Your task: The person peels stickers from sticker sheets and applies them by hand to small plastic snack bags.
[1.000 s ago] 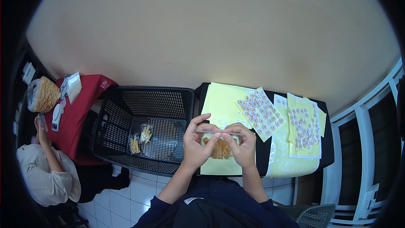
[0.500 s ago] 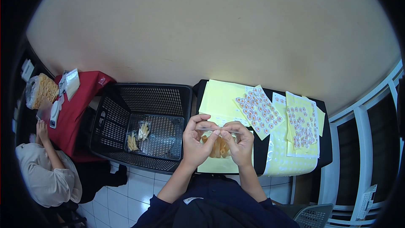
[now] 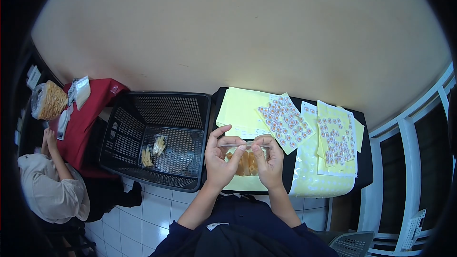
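A small clear plastic bag (image 3: 246, 166) with tan stick-shaped snacks inside hangs between my hands, over the yellow paper at the table's front. My left hand (image 3: 219, 163) pinches the bag's top edge with the thumb, its index finger raised off the plastic. On the other side, my right hand (image 3: 270, 165) grips the same edge between thumb and fingers. Both thumbs lie close together near the middle of the bag's mouth. Just beyond my hands are yellow sheets (image 3: 243, 107) and a sheet of round stickers (image 3: 285, 123).
More sticker sheets (image 3: 337, 138) lie on the right of the black-covered table (image 3: 365, 162). Left of it stands a black basket (image 3: 164, 104) holding two snack bags (image 3: 160, 145). A co-worker (image 3: 54, 190) sits by a red-covered table (image 3: 93, 114) with a large snack bag (image 3: 50, 101).
My left index finger has lifted off the bag's edge. Both hands still hold the bag at its top. The view has shifted slightly.
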Demonstrator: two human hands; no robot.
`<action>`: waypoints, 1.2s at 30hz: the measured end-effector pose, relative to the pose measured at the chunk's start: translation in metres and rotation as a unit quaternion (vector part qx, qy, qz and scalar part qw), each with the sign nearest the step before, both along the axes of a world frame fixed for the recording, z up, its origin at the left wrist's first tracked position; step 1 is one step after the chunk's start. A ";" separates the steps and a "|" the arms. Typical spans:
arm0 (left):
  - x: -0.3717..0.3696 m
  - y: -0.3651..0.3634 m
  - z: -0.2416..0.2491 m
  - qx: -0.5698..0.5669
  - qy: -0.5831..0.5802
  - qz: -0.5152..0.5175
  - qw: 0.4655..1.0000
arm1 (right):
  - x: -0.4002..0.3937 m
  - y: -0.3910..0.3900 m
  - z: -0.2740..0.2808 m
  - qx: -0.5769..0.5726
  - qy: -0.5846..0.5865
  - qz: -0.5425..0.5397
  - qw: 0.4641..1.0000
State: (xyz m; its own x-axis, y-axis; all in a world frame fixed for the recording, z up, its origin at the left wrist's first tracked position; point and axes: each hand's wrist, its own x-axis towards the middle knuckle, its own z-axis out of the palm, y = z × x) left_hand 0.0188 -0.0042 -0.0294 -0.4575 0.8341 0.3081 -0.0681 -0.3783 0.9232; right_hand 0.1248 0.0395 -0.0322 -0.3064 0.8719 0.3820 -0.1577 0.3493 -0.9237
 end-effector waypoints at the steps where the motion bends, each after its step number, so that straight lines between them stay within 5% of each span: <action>1: 0.001 0.000 0.001 0.001 -0.004 0.000 1.000 | 0.000 -0.001 0.001 0.000 0.000 0.001 1.000; 36: -0.051 -0.007 -0.004 0.057 -0.048 -0.052 0.996 | -0.037 -0.010 -0.001 -0.052 0.185 -0.043 0.981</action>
